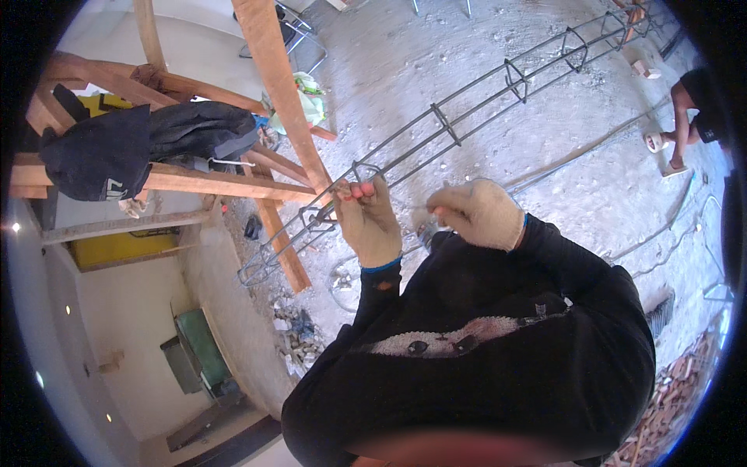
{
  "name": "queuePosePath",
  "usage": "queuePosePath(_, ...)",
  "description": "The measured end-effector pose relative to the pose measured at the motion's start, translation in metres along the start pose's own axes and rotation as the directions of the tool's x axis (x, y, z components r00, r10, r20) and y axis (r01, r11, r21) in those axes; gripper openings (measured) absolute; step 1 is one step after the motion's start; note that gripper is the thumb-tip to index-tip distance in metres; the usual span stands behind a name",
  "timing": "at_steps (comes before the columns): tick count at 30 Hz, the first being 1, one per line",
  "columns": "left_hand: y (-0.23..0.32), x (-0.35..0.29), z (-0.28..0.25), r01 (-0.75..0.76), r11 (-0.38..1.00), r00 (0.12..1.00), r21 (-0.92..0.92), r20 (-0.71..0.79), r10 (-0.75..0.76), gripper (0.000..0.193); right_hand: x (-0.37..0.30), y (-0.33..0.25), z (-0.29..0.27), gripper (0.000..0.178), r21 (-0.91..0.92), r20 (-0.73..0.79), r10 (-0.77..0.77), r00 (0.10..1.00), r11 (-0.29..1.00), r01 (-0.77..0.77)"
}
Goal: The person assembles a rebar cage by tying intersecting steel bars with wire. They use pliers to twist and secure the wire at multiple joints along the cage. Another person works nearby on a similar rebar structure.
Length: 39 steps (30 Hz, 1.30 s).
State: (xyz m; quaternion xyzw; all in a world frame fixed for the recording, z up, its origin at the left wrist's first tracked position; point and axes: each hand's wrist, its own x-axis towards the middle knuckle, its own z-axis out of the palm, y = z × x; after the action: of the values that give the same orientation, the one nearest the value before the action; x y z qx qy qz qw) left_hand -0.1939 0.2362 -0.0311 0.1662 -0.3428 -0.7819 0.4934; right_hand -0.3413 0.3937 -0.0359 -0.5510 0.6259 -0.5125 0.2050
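Note:
A long rebar cage (482, 105), made of dark bars with squarish stirrups, runs slantwise from lower left to upper right. My left hand (369, 222), in a beige glove that leaves fingertips bare, is raised at the cage beside a stirrup. Its fingers are curled in; what they hold, if anything, is too small to make out. To the right, my right hand (484, 214), gloved alike, is closed in a pinch in front of my chest. A thin strand like wire sticks out of it toward the left hand.
A wooden timber frame (226, 183) stands at left with dark clothing (101, 152) draped over it. Rubble (299, 335) lies below the cage's near end. Cables or hoses (560, 163) cross the rough floor. Another person (685, 117) is at far right, near broken bricks (677, 405).

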Motion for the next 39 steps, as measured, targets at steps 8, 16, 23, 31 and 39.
queuePosePath(8, -0.006, -0.013, 0.002, 0.266, 0.851, 0.964, -0.453, 0.135, -0.23, 0.008, 0.009, 0.01, -0.002, 0.016, -0.152, -0.025, 0.154, 0.988, 0.976, -0.156)
queuePosePath(16, -0.008, -0.003, -0.008, 0.388, 0.754, 0.921, -0.53, 0.213, -0.325, 0.012, -0.001, 0.013, -0.01, 0.019, 0.336, 0.345, -0.043, 0.938, 0.938, -0.081)
queuePosePath(23, 0.008, 0.0, -0.036, 0.209, 0.851, 0.976, -0.481, 0.047, -0.214, 0.015, -0.002, 0.019, 0.011, 0.017, -0.002, 0.359, 0.18, 0.916, 0.981, -0.192)
queuePosePath(31, 0.022, -0.018, -0.057, 0.112, 0.857, 0.977, -0.502, -0.101, -0.187, 0.014, 0.019, 0.037, 0.01, 0.021, 0.357, 0.392, 0.372, 0.841, 0.781, -0.512)
queuePosePath(39, 0.025, -0.007, -0.087, -0.009, 0.945, 0.923, -0.326, -0.366, -0.117, 0.012, 0.016, 0.028, 0.031, 0.023, 0.347, 0.689, -0.084, 0.72, 0.91, -0.226)
